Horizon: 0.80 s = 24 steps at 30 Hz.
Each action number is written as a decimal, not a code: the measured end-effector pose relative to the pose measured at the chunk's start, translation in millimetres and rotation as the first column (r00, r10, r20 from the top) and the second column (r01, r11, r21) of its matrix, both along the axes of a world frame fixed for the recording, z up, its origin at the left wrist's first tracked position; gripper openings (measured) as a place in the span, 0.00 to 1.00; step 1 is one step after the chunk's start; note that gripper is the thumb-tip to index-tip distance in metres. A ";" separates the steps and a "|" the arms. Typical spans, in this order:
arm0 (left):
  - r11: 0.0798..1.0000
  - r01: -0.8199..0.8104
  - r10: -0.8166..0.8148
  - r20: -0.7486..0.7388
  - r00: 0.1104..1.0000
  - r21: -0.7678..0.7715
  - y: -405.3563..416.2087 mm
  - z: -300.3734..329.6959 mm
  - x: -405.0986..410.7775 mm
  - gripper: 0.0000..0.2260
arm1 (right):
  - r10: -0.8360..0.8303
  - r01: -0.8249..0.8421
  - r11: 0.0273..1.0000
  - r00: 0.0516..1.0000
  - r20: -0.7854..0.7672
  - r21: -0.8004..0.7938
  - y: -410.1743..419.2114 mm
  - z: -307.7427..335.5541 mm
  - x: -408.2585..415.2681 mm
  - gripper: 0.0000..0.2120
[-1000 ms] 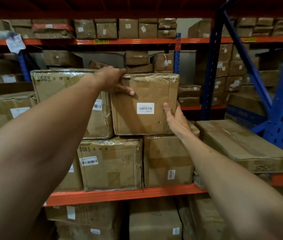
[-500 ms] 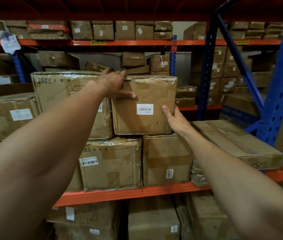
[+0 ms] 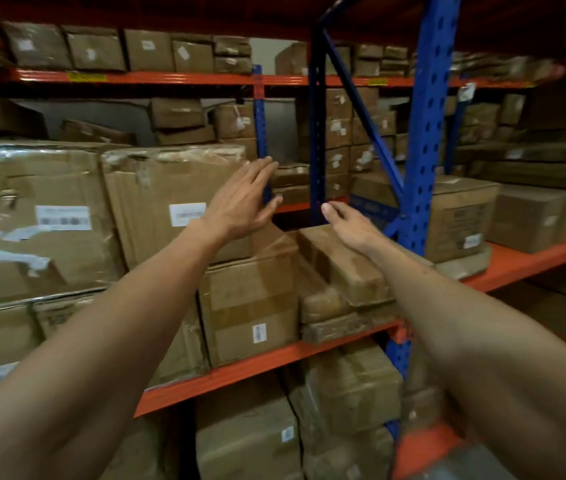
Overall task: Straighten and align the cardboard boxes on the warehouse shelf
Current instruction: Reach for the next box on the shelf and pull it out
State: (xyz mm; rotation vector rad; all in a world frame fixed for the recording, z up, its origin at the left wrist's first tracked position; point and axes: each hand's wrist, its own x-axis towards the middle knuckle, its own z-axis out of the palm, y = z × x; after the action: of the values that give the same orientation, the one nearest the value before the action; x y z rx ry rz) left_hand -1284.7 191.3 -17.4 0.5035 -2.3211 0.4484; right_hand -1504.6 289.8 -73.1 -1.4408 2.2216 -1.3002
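While both arms reach toward the shelf (image 3: 260, 367), neither hand holds anything. The left hand (image 3: 240, 202) hangs flat with fingers spread wide, its grip loose, in front of the right edge of the upper box (image 3: 157, 199); whether it touches the cardboard is unclear through the blur. The right hand (image 3: 347, 225) is also spread, palm down, just above the flat box (image 3: 343, 265), which lies tilted to the right of the lower box (image 3: 250, 306). Left of the left hand's grip, a big box (image 3: 32, 216) sits just beside the upper one. A blue post (image 3: 426, 133) rises right of the right hand.
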 end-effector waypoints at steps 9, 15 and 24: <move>0.837 -0.268 0.226 0.145 0.963 0.478 45.3 -62.8 -147.2 0.25 | -0.096 0.103 0.989 0.993 -0.068 0.109 70.9 -13.3 -166.0 0.32; 0.230 -0.372 0.359 0.276 0.891 0.899 61.4 -106.8 -213.2 0.34 | -0.045 0.046 0.941 0.999 -0.010 0.335 58.2 -51.2 -244.2 0.38; -0.334 0.262 0.523 -0.053 0.851 0.906 63.5 -163.6 -241.6 0.25 | -0.083 -0.064 0.942 0.907 0.412 0.329 26.4 -117.1 -253.8 0.32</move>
State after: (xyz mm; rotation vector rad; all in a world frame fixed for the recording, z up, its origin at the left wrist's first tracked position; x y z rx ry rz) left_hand -1526.3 254.7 -181.1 1.4952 -1.3783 -1.7573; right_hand -1758.4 316.2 -190.2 -0.9214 2.0292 -1.0428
